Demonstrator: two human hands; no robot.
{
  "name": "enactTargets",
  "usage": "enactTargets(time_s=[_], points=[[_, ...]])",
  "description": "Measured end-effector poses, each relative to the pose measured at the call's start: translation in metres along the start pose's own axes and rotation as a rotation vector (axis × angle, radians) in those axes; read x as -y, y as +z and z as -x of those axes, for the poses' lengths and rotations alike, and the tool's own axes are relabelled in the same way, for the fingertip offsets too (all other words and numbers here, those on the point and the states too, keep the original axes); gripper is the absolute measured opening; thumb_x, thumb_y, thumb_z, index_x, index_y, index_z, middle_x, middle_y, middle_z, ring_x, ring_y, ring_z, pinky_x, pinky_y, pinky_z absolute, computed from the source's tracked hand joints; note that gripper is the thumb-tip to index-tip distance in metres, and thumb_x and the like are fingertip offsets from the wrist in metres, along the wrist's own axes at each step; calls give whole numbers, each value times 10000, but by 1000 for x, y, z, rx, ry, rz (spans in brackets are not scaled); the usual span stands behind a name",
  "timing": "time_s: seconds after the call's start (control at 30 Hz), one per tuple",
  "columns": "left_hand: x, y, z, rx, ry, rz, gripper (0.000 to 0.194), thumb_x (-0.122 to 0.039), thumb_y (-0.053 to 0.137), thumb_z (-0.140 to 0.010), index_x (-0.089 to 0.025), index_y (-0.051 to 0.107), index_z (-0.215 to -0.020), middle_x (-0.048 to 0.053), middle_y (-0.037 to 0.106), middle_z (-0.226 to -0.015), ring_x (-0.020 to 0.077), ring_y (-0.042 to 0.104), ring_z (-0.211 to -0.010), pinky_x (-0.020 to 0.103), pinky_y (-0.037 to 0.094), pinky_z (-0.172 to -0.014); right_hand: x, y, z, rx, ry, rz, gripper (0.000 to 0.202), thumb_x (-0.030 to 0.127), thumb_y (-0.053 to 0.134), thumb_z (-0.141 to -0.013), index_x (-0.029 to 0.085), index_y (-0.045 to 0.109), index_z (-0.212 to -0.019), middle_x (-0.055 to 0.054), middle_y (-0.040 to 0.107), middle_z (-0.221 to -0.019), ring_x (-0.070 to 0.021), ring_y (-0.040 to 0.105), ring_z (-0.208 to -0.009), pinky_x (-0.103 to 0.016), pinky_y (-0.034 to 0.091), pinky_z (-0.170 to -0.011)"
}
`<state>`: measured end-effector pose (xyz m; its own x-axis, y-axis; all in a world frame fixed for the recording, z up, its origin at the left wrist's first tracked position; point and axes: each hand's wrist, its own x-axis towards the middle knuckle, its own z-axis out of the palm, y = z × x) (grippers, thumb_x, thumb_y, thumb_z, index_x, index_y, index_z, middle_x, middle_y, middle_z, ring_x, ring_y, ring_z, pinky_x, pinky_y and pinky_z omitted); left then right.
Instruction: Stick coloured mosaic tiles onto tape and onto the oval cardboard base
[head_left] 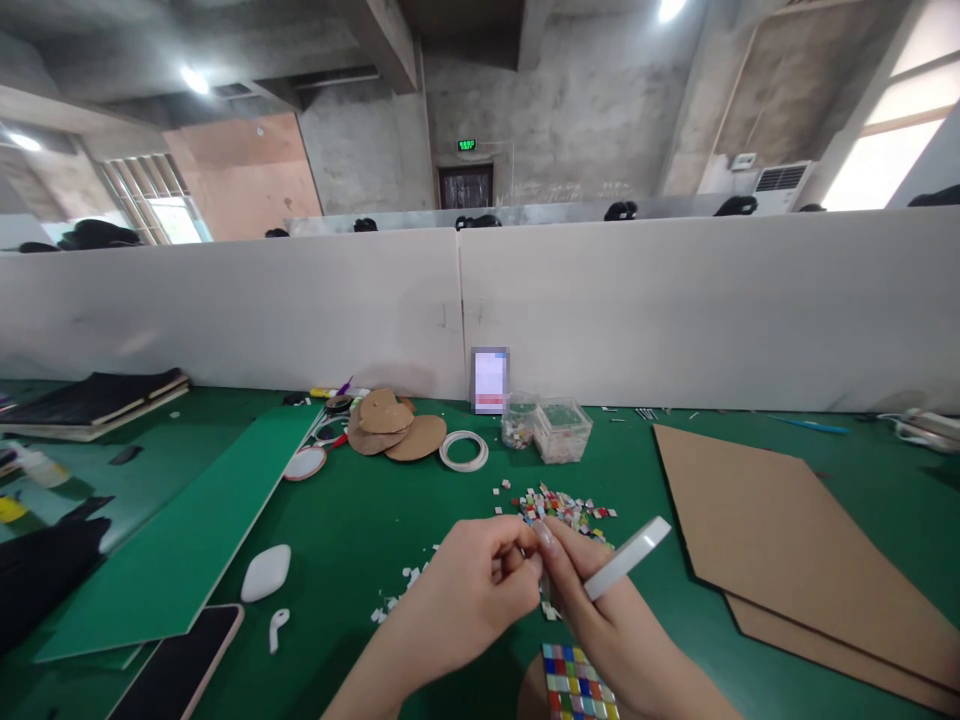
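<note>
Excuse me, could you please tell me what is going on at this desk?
A person is working with small tiles, both hands together at the fingertips. The right hand has a white, flat-sided bar in its grip; whether the left hand holds anything is hidden. Just beyond them lies a loose pile of small multicoloured square tiles. Nearer the person, a glossy multicoloured tile grid is partly in view, with part of a brown board beside it.

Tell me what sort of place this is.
Probably a craft workshop: small coloured tiles and brown boards lie on the green table, with a lit exit sign beyond.
</note>
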<state>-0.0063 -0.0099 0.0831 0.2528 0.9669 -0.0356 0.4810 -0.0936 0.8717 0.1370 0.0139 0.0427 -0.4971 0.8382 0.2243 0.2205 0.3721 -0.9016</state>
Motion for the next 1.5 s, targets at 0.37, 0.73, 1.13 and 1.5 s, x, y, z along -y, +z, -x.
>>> enactTargets(time_s=[0.37, 0.73, 1.13, 1.5], points=[[1, 0, 0, 29, 3, 96, 114, -195, 402, -782, -177, 444, -677, -65, 353, -564, 79, 294, -517, 195, 232, -448, -1, 2, 3, -61, 136, -262, 346, 489, 366, -857, 206, 459, -682, 40, 385, -624, -106, 351, -555, -214, 334, -523], [1, -2, 1, 43, -21, 179, 108, -187, 399, -779, -168, 482, -713, -61, 357, -571, 80, 279, -523, 198, 222, -451, 9, -1, -1, -45, 370, -616, 426, 595, 512, -724, 182, 465, -631, 75, 385, -451, -51, 341, -397, -159, 278, -379], [-1, -3, 1, 57, -64, 293, 114, -210, 426, -797, -164, 483, -711, -75, 350, -531, 57, 241, -463, 181, 185, -412, 11, 0, -2, -37, 342, -666, 453, 617, 519, -698, 186, 438, -585, 82, 389, -381, -39, 309, -313, -167, 210, -324], [-1, -26, 9, -93, -58, 168, 204, -346, 395, -844, -183, 518, -837, -80, 281, -535, 79, 226, -470, 203, 183, -421, 6, -2, -3, 4, 238, -672, 432, 524, 473, -798, 171, 454, -550, 91, 336, -359, -26, 276, -310, -158, 172, -320]])
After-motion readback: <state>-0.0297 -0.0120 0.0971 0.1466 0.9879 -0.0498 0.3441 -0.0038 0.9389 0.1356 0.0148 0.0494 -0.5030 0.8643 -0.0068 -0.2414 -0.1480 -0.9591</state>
